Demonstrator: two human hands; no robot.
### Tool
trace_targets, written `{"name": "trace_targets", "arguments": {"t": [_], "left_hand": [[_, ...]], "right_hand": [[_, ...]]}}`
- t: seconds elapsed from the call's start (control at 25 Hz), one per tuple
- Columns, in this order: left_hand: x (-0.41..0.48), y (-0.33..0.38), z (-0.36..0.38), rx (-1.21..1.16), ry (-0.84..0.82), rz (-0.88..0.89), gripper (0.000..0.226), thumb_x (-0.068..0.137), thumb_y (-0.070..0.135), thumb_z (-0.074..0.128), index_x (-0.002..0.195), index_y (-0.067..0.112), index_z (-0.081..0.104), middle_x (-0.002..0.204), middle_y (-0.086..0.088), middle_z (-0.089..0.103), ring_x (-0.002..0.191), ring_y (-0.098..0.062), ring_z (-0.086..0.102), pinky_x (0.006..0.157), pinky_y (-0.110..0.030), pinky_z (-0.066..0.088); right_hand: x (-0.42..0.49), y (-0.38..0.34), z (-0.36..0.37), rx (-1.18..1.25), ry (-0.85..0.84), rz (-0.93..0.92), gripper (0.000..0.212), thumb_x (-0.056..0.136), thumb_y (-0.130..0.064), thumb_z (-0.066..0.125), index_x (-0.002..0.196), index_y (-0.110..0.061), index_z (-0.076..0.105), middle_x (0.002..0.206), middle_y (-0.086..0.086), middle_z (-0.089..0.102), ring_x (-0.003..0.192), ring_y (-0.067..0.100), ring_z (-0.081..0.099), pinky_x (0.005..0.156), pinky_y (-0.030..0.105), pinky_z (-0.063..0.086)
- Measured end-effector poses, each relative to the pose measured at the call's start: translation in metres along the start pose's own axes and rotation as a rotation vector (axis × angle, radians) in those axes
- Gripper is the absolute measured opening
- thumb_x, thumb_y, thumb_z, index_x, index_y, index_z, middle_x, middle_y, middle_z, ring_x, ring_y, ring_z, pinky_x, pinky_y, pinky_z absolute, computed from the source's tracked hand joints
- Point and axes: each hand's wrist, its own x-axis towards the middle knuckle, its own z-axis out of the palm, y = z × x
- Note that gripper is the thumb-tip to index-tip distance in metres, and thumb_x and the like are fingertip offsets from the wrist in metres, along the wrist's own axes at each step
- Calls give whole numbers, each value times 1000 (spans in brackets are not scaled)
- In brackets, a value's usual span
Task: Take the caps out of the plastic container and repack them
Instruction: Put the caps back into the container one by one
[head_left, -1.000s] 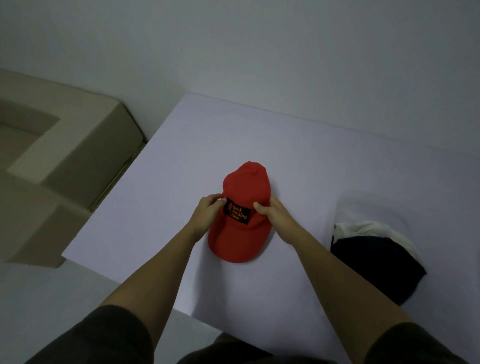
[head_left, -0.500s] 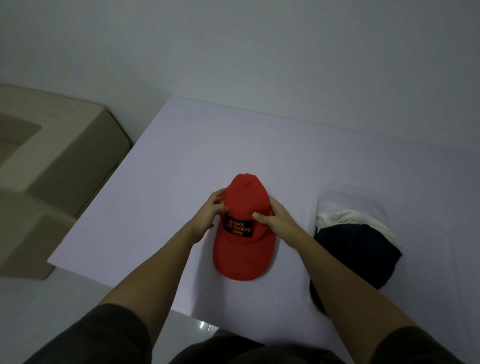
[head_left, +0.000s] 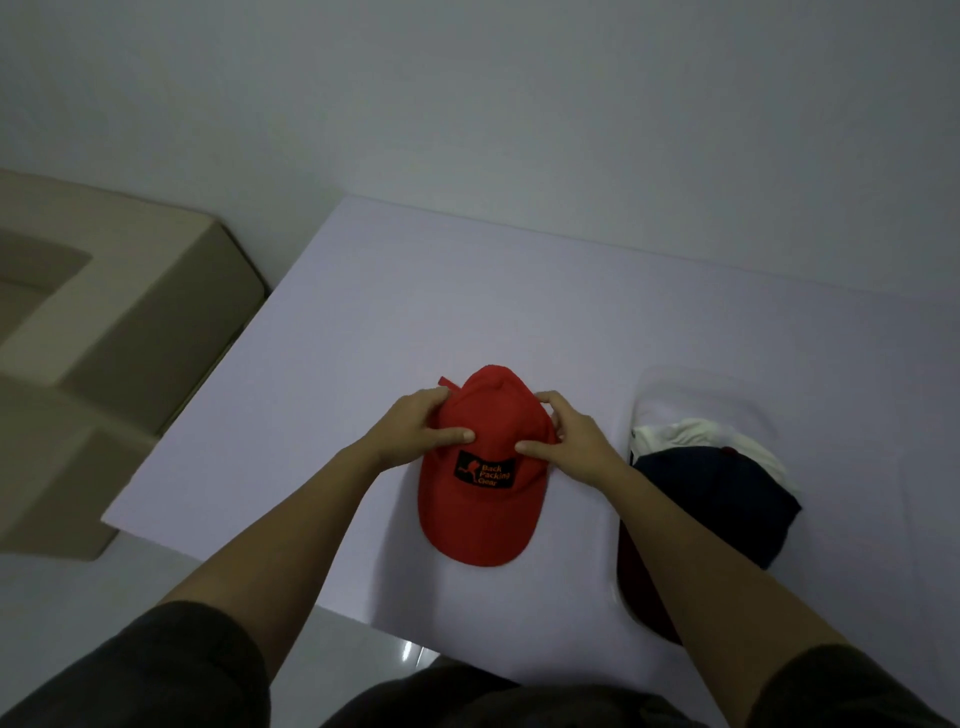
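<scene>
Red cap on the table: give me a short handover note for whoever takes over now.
Hands: left hand and right hand each grip the red cap at its crown, thumbs on top.
Done: the red cap is out, flat on the table, brim toward the person.
Nearby: white cap and navy cap stacked at the plastic container, right side.
Left: likely take those out, then repack all.

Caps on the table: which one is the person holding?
The red cap, gripped at its crown by the left hand and right hand. The navy cap and white cap lie untouched to its right.
</scene>
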Motion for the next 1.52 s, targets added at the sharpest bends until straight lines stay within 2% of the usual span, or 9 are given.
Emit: {"name": "trace_targets", "arguments": {"t": [0.2,0.32,0.52,0.76,0.92,1.12,1.28,1.36,1.52], "left_hand": [[-2,-1,0,-95,41,-39,35,72,31,80,91,15,56,79,8,67,67,-1,62,61,-13,48],[-3,1,-2,-152,-18,-39,39,74,26,79,111,22,64,96,6,72,87,-9,69,73,-19,54],[-2,1,-9,-290,-111,-111,9,81,13,72,81,13,63,75,4,66,73,-10,63,71,-24,51],[-2,7,-4,-393,-109,-153,24,68,12,71,76,13,48,75,-2,60,72,-18,59,66,-27,48],[-2,11,-1,-424,-128,-182,36,79,24,73,113,21,63,93,-4,69,92,-18,68,79,-24,53],[-2,13,3,-377,-145,-167,24,89,25,63,100,5,69,92,-4,73,83,-16,69,76,-24,56],[-1,11,5,-231,-155,-171,35,92,36,56,106,5,64,103,-11,70,89,-20,67,84,-33,54],[-2,12,8,-125,-147,-163,39,93,42,51,107,7,62,103,-10,68,86,-18,63,80,-34,52],[-5,12,12,-19,-111,-148,45,94,48,45,106,8,60,107,-11,66,92,-21,63,85,-38,52]], "right_hand": [[6,-2,-5,114,-99,23,36,78,-26,76,111,-16,63,111,3,65,103,17,61,81,19,49],[6,-7,-5,48,-106,10,33,81,-33,72,104,-11,62,106,7,67,99,21,64,86,33,54],[5,-16,-12,-11,-140,-1,15,83,-33,69,88,-25,57,86,-5,63,81,12,61,75,27,51],[5,-21,-12,50,-195,58,18,87,-31,65,99,-18,64,99,0,69,94,17,66,84,29,54],[4,-16,-10,55,-227,91,37,87,-28,65,118,-9,57,116,8,65,107,21,63,93,35,52],[2,-19,-11,116,-259,79,40,89,-22,63,126,-11,53,119,5,62,108,17,61,88,24,53],[0,-22,-14,-2,-297,124,10,92,-29,59,89,-22,66,88,-6,67,80,4,63,69,11,47],[-2,-20,-14,-35,-283,119,20,93,-33,56,75,-26,62,77,-10,63,71,2,60,63,10,44],[-2,-17,-9,8,-298,145,32,95,-38,51,117,-17,61,114,-1,65,105,16,61,92,28,49]]}}
